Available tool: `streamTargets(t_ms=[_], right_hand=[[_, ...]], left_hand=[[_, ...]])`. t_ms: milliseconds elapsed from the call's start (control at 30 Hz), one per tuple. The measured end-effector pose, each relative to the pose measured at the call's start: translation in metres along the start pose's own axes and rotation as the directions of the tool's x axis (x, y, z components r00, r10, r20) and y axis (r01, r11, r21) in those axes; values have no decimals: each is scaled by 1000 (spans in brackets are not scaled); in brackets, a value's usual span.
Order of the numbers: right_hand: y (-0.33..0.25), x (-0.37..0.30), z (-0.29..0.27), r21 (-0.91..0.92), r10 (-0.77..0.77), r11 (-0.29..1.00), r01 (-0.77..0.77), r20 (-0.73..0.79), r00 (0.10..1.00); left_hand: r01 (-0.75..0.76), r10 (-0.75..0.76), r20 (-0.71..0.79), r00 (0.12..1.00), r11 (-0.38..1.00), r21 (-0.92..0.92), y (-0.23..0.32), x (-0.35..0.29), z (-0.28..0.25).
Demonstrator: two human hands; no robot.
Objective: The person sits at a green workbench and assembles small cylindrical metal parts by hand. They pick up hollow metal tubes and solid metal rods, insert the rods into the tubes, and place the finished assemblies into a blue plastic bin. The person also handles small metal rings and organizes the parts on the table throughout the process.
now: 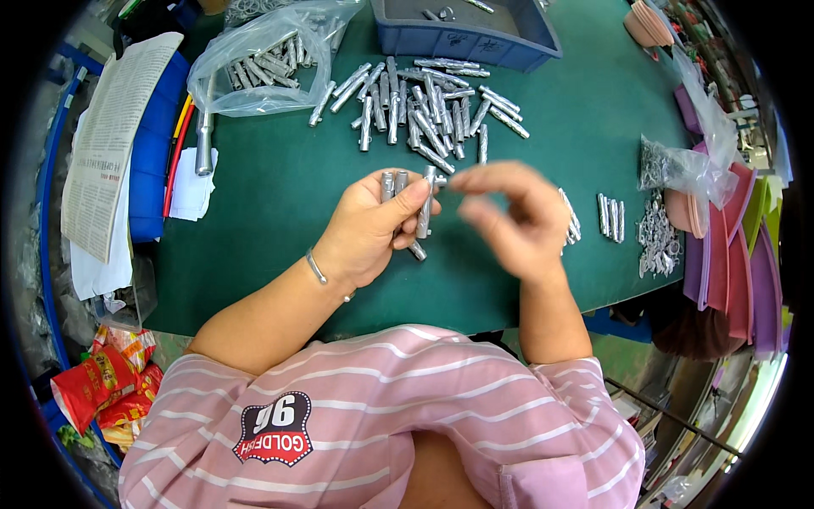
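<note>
1. My left hand (366,222) grasps silver metal cylinders (426,212) above the green flat table (246,254); firm thumb pressure should stop slipping.
2. My right hand (519,219) blurs beside them; its grip I cannot tell.

In my left hand (373,225): several rods (426,199). Beyond it on the table (237,229): a heap of rods (434,102), a tray (466,49) behind, a bag of rods (254,103) to the heap's left. Right of my right hand (517,216): a row of rods (613,219), piled small parts (657,242), then bins (736,271).
</note>
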State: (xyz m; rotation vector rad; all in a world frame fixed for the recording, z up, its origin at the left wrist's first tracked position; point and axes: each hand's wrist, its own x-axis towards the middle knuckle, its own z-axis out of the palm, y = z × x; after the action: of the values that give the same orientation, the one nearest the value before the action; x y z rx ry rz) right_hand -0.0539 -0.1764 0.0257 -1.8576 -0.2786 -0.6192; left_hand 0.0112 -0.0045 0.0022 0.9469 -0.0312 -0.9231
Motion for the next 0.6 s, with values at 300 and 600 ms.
streamTargets(t_ms=[300, 600], right_hand=[[29, 11, -7, -755, 249, 578, -310, -199, 948], [20, 9, -18, -744, 389, 484, -461, -289, 875]], left_hand=[[-535, 509, 182, 841, 739, 410, -7, -4, 2], [-655, 579, 312, 753, 615, 439, -7, -8, 6]])
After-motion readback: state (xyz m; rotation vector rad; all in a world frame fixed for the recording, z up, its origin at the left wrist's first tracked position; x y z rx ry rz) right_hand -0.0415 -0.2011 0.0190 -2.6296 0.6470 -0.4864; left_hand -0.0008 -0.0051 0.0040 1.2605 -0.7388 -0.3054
